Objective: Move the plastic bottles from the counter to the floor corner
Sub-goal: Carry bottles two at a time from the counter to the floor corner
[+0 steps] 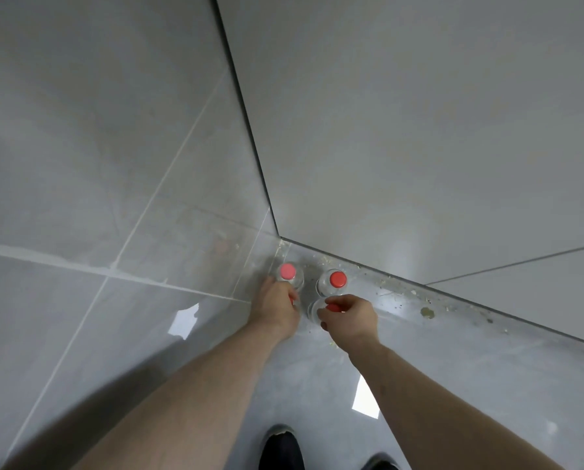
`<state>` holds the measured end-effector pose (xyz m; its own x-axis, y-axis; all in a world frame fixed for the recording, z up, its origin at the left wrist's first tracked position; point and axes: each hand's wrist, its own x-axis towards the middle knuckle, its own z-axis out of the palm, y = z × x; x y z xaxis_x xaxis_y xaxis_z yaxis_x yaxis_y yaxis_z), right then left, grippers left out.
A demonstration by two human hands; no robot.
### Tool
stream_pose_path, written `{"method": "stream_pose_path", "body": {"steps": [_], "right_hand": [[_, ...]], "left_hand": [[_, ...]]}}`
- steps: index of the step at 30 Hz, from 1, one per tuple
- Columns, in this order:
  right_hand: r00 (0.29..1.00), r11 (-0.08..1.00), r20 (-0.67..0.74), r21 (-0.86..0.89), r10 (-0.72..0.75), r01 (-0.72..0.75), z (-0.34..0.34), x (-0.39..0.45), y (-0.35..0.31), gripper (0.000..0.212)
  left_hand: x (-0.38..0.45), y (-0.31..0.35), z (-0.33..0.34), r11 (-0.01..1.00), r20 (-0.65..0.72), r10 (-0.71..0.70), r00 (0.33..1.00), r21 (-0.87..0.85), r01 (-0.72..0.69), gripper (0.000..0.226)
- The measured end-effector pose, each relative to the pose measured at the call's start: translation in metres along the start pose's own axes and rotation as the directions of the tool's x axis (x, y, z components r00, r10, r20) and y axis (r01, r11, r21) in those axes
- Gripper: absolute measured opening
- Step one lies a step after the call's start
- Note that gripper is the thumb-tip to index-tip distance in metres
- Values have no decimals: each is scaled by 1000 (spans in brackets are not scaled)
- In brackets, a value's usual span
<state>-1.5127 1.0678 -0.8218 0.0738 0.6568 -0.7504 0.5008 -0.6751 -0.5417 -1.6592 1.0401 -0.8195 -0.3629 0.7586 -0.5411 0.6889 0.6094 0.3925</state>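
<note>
Two clear plastic bottles with red caps stand upright in the floor corner, one on the left [287, 271] and one on the right [338, 279]. Just in front of the right one, my right hand [350, 315] pinches the red cap of a third clear bottle [314, 308] standing on the floor. My left hand [277, 305] is curled over the top of another bottle just in front of the left one. Only a sliver of that bottle's red cap [292, 301] shows under the fingers.
A grey tiled wall [97, 164] rises on the left and a smooth grey panel [402, 130] on the right, meeting at the corner. Crumbs and dirt [428, 313] lie along the right wall's base. My dark shoes [282, 449] stand on the glossy floor below.
</note>
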Motion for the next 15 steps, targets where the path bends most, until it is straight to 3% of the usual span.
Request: {"method": "stream_pose_path", "body": {"steps": [9, 15], "right_hand": [[997, 982, 64, 179, 48, -59, 15, -1, -1, 19], [994, 998, 104, 50, 36, -41, 4, -20, -8, 47]], "left_hand": [[1, -6, -1, 993, 66, 106, 992, 41, -109, 31], [-15, -8, -19, 994, 145, 73, 987, 75, -85, 42]]}}
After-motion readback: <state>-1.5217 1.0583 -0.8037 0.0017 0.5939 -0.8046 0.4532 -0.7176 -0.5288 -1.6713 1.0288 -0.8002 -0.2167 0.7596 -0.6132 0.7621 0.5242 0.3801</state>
